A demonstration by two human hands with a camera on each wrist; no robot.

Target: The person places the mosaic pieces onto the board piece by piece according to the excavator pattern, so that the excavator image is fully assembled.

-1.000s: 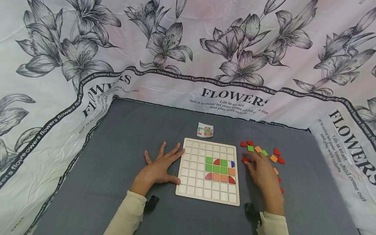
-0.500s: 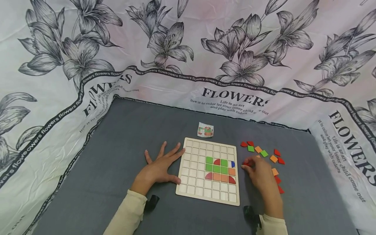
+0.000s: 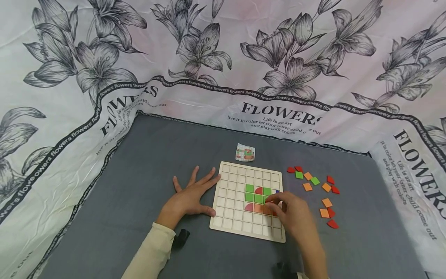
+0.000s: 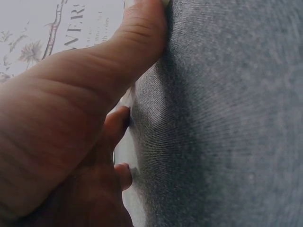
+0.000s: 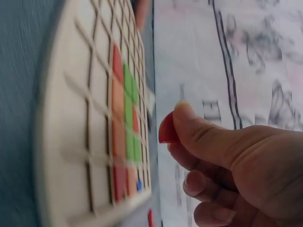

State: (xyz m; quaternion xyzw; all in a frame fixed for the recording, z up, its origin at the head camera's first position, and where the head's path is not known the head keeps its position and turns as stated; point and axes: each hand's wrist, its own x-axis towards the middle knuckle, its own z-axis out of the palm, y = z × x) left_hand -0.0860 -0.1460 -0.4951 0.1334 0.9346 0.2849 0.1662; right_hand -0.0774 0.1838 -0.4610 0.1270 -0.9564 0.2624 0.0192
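Note:
A wooden grid board (image 3: 231, 224) lies on the grey cloth, with green, orange, red and blue tiles set in its right half. My left hand (image 3: 189, 199) has its fingers spread, thumb and one fingertip touching the board's left edge. Over the board's right side, my right hand (image 3: 292, 213) pinches a red quarter-round tile (image 5: 168, 128) between thumb and forefinger. In the right wrist view that tile is held just off the board's surface. In the head view the hand covers some of the placed tiles.
Loose red, orange and green tiles, such as an orange tile (image 3: 326, 202), lie scattered right of the board. Behind the board lies a small printed pattern card (image 3: 245, 152). A flower-printed curtain (image 3: 209, 93) borders the grey surface.
My right hand has picked up the red tile from the cloth right of the board and carried it left over the board. The left hand stays at the board's edge.

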